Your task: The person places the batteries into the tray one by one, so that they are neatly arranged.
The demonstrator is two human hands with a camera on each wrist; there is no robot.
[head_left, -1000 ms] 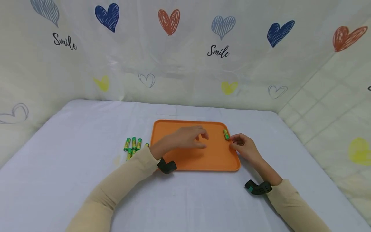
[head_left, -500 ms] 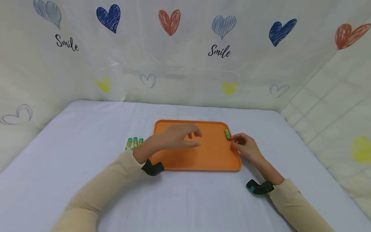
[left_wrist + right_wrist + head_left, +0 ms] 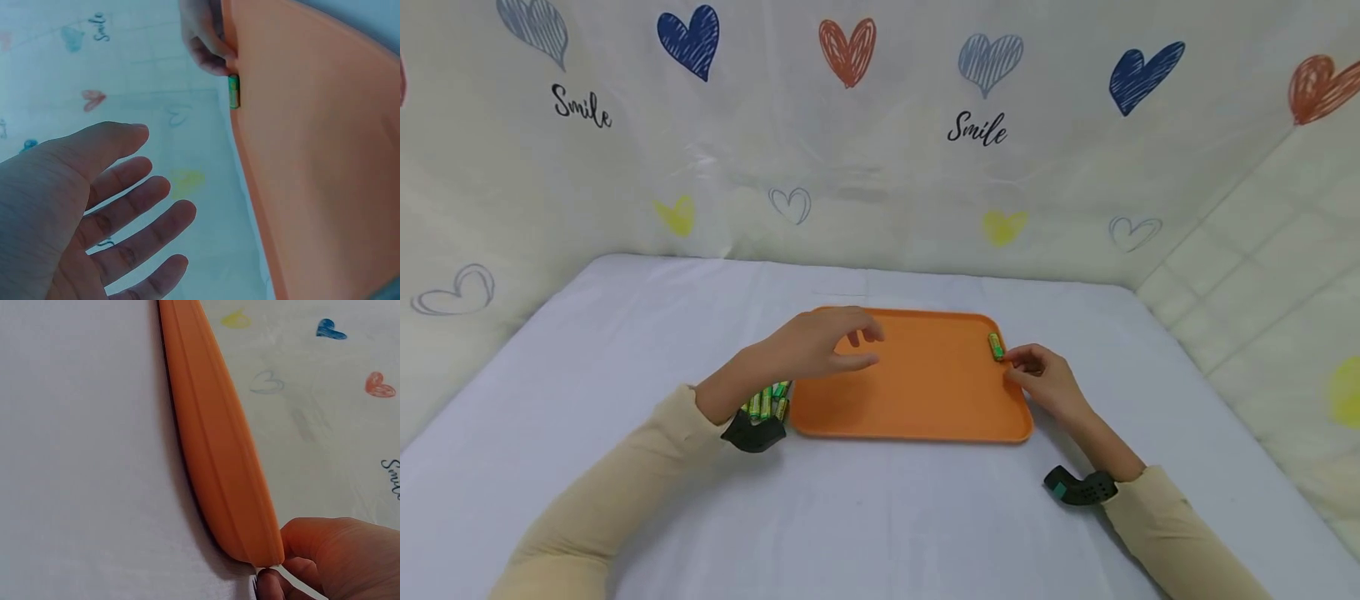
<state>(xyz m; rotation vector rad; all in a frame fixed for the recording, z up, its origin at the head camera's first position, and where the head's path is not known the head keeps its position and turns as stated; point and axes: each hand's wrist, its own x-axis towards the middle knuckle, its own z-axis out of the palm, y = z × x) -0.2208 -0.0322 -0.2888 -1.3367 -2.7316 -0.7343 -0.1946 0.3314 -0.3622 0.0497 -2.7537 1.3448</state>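
Observation:
In the head view an orange tray (image 3: 925, 383) lies on the white cloth. One green battery (image 3: 996, 347) sits inside its right rim, also visible as a small green battery (image 3: 234, 92) in the left wrist view. My right hand (image 3: 1047, 382) pinches the tray's right rim, its fingertips close beside that battery; the right wrist view shows thumb and fingers at the tray's edge. My left hand (image 3: 808, 343) hovers over the tray's left part, fingers spread and loosely bent, holding nothing. Several green batteries (image 3: 766, 402) lie left of the tray, partly hidden by the left wrist.
A table with a white cloth (image 3: 880, 517) extends around the tray. Behind it hangs a pale sheet (image 3: 880, 150) printed with hearts and the word Smile. A black wrist device (image 3: 1081, 486) is on the right wrist, another black device (image 3: 754, 432) on the left.
My left hand has drawn back leftward across the tray, from its middle to its left part, its wrist now covering some of the batteries. The right hand stays at the tray's right rim.

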